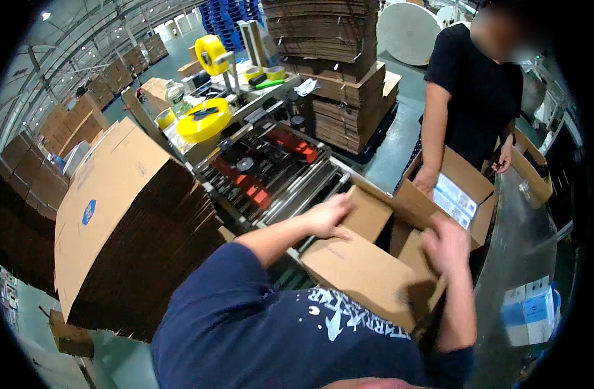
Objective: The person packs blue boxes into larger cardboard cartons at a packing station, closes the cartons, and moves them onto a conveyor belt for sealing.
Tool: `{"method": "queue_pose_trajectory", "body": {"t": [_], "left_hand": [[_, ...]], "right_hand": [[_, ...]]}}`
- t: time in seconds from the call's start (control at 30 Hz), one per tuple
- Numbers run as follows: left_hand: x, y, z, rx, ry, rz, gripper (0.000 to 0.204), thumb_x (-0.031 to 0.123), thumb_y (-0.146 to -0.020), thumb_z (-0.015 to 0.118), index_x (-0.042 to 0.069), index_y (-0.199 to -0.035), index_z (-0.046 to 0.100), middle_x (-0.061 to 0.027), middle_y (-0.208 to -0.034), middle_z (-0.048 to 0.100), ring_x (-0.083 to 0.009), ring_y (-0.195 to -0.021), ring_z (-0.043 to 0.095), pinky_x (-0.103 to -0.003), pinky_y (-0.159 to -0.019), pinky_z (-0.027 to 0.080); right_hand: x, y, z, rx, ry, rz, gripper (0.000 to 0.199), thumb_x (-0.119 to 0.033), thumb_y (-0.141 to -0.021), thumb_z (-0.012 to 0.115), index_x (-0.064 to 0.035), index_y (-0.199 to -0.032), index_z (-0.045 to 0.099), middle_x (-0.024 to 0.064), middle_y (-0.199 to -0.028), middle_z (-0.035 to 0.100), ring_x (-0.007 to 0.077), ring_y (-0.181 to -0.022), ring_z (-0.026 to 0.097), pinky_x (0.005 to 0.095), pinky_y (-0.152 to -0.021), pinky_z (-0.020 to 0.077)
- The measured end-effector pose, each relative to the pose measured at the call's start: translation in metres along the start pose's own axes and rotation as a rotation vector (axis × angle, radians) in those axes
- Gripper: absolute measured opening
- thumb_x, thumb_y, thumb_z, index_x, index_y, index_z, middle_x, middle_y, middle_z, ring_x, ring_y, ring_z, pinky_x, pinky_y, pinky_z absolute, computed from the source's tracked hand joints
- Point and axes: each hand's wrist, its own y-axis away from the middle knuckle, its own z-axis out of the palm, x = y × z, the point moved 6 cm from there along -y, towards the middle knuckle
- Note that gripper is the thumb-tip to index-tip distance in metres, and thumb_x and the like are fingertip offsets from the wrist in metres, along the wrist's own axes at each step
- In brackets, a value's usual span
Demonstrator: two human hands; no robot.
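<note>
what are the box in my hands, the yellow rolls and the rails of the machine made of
The box looks like brown corrugated cardboard, matte, with folding flaps; the left hand and right hand press its flaps. The yellow rolls seem to be plastic tape, glossy and smooth. The rails look like bare metal, silvery with bright glints.

Brown cardboard box (365,272), flaps open, tilted

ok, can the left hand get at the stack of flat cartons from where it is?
Probably yes: the left hand rests on the box flap, and the flat cartons sit just left with nothing between.
</note>
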Motion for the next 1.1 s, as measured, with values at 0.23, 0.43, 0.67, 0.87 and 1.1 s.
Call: {"method": "queue_pose_trajectory", "body": {"t": [0.23, 0.43, 0.67, 0.87, 1.1], "left_hand": [[0.013, 0.030, 0.078, -0.310, 1.361, -0.207, 0.056, 0.042, -0.088, 0.046, 0.010, -0.133, 0.036, -0.0070, -0.136, 0.037, -0.0165, -0.118, 0.040, -0.037, -0.096, 0.034], [-0.076, 0.074, 0.327, -0.118, 1.088, -1.104, 0.057, 0.055, -0.083, 0.048, 0.002, -0.097, 0.063, -0.0112, -0.089, 0.062, -0.0209, -0.075, 0.057, -0.035, -0.059, 0.046], [-0.106, 0.086, 0.007, 0.525, 0.954, -0.629, 0.012, 0.016, -0.077, 0.060, 0.008, -0.087, 0.059, 0.0023, -0.076, 0.057, -0.0079, -0.069, 0.051, -0.024, -0.063, 0.042], [0.110, 0.017, -0.019, -0.428, 1.139, -0.045, 0.039, 0.018, -0.087, 0.054, 0.002, -0.121, 0.044, -0.0087, -0.120, 0.046, -0.0158, -0.103, 0.049, -0.031, -0.085, 0.043], [0.079, 0.018, 0.095, -0.547, -0.024, 0.148, 0.053, 0.037, -0.082, 0.055, 0.002, -0.122, 0.047, -0.0175, -0.128, 0.043, -0.0297, -0.125, 0.033, -0.042, -0.101, 0.027]], "right_hand": [[0.147, 0.160, 0.082, -0.083, -0.073, 0.437, 0.053, -0.022, -0.080, 0.053, -0.0073, -0.129, 0.038, 0.0156, -0.138, 0.030, 0.0315, -0.130, 0.022, 0.0420, -0.106, 0.0176], [0.290, 0.256, 0.105, -0.020, -0.245, 0.708, 0.049, -0.031, -0.096, 0.024, -0.0035, -0.136, 0.026, 0.0142, -0.142, 0.024, 0.0280, -0.132, 0.018, 0.0367, -0.108, 0.0135], [0.166, 0.218, 0.223, 0.109, -1.838, 0.651, 0.059, -0.046, -0.092, 0.030, -0.0081, -0.137, 0.026, 0.0077, -0.144, 0.020, 0.0234, -0.132, 0.019, 0.0372, -0.106, 0.0142], [0.062, 0.123, 0.100, 0.161, -1.597, 0.240, 0.064, -0.051, -0.089, 0.033, -0.0146, -0.140, 0.019, 0.0029, -0.147, 0.014, 0.0199, -0.135, 0.004, 0.0526, -0.103, 0.0041], [0.167, 0.197, 0.059, -0.090, -0.886, 0.832, 0.061, 0.012, -0.072, 0.037, -0.0106, -0.129, 0.042, 0.0084, -0.129, 0.046, 0.0191, -0.100, 0.054, 0.0273, -0.078, 0.0457]]}}
